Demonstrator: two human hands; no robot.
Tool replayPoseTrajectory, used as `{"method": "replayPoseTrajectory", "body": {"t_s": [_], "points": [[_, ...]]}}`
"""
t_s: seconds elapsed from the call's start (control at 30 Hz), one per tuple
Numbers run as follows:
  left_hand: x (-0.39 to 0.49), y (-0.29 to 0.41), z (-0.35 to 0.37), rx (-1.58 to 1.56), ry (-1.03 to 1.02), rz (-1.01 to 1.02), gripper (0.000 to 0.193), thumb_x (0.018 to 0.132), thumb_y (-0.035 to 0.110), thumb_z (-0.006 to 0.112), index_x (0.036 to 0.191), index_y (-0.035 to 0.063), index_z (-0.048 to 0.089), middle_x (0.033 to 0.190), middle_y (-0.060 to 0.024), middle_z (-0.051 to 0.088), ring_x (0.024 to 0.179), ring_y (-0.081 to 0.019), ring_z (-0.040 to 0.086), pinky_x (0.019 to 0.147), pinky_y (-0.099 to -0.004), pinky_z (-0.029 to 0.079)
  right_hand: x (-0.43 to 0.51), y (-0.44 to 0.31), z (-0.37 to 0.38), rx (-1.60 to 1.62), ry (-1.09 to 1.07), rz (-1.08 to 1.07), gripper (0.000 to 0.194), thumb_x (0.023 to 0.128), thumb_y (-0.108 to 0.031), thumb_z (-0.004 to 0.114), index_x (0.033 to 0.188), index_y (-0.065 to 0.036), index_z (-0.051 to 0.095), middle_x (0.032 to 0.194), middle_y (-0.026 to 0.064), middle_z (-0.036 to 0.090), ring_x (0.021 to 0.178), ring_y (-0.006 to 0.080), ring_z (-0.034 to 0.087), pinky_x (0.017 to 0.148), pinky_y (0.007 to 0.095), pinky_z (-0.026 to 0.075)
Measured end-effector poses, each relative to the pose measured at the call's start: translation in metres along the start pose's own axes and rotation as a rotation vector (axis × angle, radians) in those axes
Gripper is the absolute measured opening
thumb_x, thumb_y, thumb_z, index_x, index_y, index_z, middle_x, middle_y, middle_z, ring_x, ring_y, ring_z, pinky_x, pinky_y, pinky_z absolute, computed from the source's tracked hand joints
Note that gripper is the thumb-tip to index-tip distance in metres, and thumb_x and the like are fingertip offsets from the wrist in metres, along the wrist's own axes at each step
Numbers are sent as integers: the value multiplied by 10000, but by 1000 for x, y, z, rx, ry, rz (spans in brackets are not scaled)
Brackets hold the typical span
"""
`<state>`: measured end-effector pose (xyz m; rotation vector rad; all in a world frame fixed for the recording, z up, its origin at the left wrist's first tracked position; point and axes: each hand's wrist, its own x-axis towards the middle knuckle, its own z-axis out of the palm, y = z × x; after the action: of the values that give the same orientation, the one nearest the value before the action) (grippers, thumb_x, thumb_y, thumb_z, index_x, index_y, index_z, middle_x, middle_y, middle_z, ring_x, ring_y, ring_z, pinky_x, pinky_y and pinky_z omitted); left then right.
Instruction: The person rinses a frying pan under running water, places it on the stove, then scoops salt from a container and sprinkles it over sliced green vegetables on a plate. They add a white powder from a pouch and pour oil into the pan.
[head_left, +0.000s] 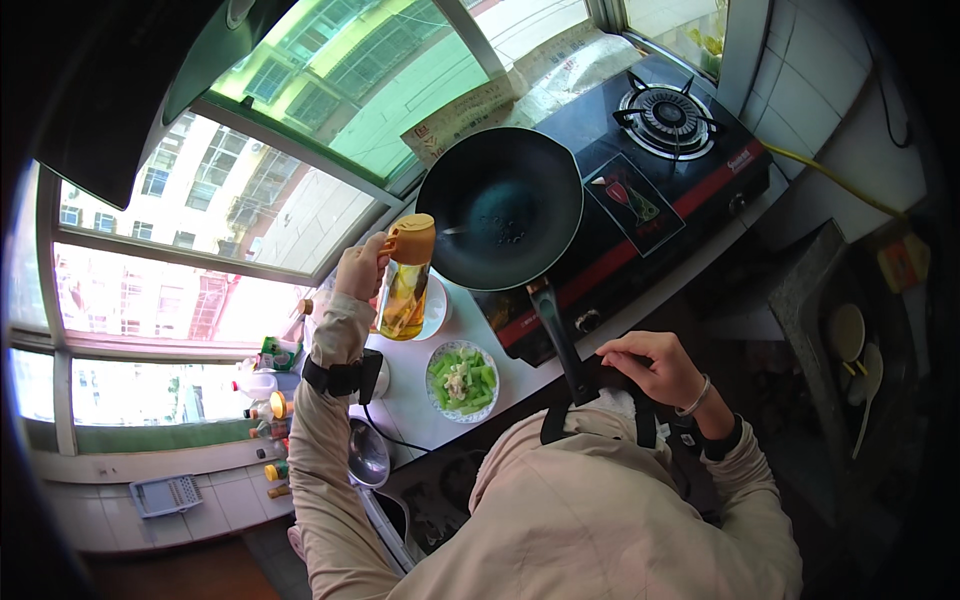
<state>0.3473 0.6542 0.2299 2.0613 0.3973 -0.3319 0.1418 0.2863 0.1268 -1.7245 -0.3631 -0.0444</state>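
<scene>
My left hand (360, 268) grips the handle of a glass oil bottle (405, 296) with an orange lid. Yellow oil shows in the bottle, which is held nearly upright just left of a black wok (480, 169). A little shiny liquid with small droplets (504, 229) lies on the bottom of the wok, which sits over the left side of the gas stove. Its long handle (559, 341) points towards my body. My right hand (656, 366) hovers to the right of that handle, apart from it, with bent fingers and nothing held.
Cut green vegetables with a pale minced topping fill a patterned plate (463, 415). Behind the oil bottle is a white bowl (436, 309). A bare burner (669, 112) is at the stove's right. Several bottles (281, 405) line the window side; a metal bowl (367, 454) is nearer me.
</scene>
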Motion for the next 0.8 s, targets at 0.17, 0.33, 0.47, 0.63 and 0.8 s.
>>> {"method": "replayPoseTrajectory", "body": {"t_s": [0.17,0.33,0.47,0.63,0.8], "points": [[9,-4,-4,87,50,53,558,930,520,580,545,123,505,489,58,406,388,-65,339,386,-250,238,-4,4,-1,-17,-14,1,121,890,-31,665,992,-5,726,832,104,720,719,174,691,623,242,516],[13,-3,-5,142,41,119,582,917,526,592,531,93,536,482,41,429,397,-74,371,396,-259,272,-8,7,3,8,11,14,113,886,-47,665,979,-23,725,781,85,699,639,178,642,582,257,489],[11,1,-3,160,52,104,578,912,497,599,534,62,550,475,32,429,429,-78,393,430,-271,303,-10,8,2,-1,9,-1,115,884,-43,665,981,-22,723,789,86,703,639,177,644,580,256,490],[8,-1,1,274,40,188,592,920,481,591,551,19,567,495,22,453,482,-81,417,484,-278,329,-11,7,0,-7,-5,29,117,881,-36,665,982,-19,722,806,90,713,661,180,660,597,254,500],[6,-4,-1,315,-18,199,597,925,479,586,555,11,570,513,19,472,504,-81,427,502,-276,343,-10,8,0,3,-4,15,117,881,-33,664,983,-17,721,810,92,715,671,184,664,603,254,503]]}}
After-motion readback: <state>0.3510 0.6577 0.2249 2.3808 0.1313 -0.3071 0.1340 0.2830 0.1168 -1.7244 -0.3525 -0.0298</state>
